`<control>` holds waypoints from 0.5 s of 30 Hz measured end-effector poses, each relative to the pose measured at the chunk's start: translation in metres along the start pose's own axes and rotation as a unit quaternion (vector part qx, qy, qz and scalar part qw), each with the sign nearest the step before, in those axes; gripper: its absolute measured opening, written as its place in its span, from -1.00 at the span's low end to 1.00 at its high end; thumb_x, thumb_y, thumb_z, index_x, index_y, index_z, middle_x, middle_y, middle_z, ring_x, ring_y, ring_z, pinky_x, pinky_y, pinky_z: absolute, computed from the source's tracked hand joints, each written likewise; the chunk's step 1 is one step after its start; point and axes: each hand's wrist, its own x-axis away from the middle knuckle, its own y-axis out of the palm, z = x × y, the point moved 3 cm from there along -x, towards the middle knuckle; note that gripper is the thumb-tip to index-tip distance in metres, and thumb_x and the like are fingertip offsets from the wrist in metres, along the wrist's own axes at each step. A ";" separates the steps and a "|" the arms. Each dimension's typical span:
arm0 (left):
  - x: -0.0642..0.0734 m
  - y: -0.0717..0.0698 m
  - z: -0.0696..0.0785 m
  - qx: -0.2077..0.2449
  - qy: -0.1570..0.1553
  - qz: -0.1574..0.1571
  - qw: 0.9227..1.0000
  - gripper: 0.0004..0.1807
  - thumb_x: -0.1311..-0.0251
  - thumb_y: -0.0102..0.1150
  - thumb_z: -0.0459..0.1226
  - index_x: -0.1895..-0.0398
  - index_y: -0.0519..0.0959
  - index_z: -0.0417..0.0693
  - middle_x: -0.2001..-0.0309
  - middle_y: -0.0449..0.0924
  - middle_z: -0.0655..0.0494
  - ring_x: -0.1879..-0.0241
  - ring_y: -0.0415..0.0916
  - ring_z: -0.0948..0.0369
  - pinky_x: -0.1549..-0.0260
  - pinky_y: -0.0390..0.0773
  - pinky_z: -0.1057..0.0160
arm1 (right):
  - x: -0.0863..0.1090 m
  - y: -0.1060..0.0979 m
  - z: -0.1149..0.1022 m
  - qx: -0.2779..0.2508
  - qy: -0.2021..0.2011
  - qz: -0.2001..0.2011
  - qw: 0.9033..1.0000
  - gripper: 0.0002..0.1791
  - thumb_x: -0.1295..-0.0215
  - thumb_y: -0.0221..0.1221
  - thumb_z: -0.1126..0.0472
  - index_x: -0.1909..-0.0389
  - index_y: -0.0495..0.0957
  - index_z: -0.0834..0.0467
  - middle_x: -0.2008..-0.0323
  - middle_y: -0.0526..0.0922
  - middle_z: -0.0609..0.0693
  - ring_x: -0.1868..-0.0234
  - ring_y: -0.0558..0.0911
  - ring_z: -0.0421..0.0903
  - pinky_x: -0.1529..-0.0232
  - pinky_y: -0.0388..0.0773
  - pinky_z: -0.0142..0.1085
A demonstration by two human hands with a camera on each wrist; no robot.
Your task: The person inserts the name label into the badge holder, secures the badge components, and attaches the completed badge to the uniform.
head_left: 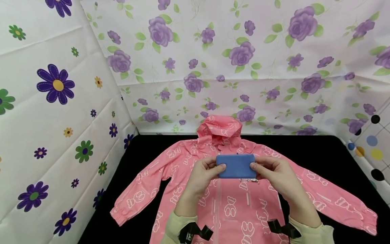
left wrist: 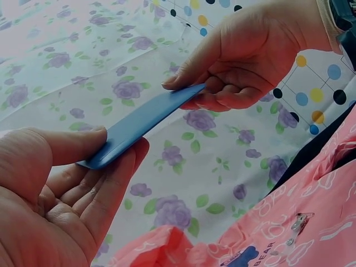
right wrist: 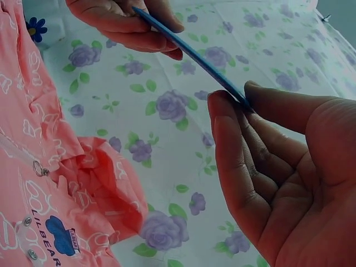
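Note:
Both hands hold a thin, flat blue rectangle with rounded corners (head_left: 236,166) up in front of the chest, over a pink hooded jacket (head_left: 230,211). My left hand (head_left: 199,176) pinches its left end, thumb on the near face and fingers behind. At the opposite end my right hand (head_left: 275,174) grips it the same way. Seen edge-on in the right wrist view, the blue piece (right wrist: 192,53) is slim. From the left wrist, its broad face (left wrist: 147,119) looks plain and smooth. The jacket lies spread out, hood at the far side, sleeves outstretched.
Black cloth (head_left: 274,140) covers the surface beneath the jacket. A white sheet with purple roses (head_left: 195,67) rises at the back, and a daisy-patterned sheet (head_left: 61,135) stands on the left. A dotted sheet (head_left: 376,142) borders the right side.

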 end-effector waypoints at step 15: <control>-0.001 -0.003 0.000 0.018 -0.001 0.025 1.000 -0.60 -0.41 0.33 -0.41 -0.22 0.61 -0.48 0.06 0.78 -0.20 0.17 0.79 0.19 0.04 0.79 0.18 | -0.001 -0.012 0.004 -0.018 -0.045 -0.007 0.999 -0.58 -0.67 0.16 0.17 -0.27 0.60 0.42 0.18 0.80 0.14 0.23 0.81 -0.07 0.17 0.80 -0.26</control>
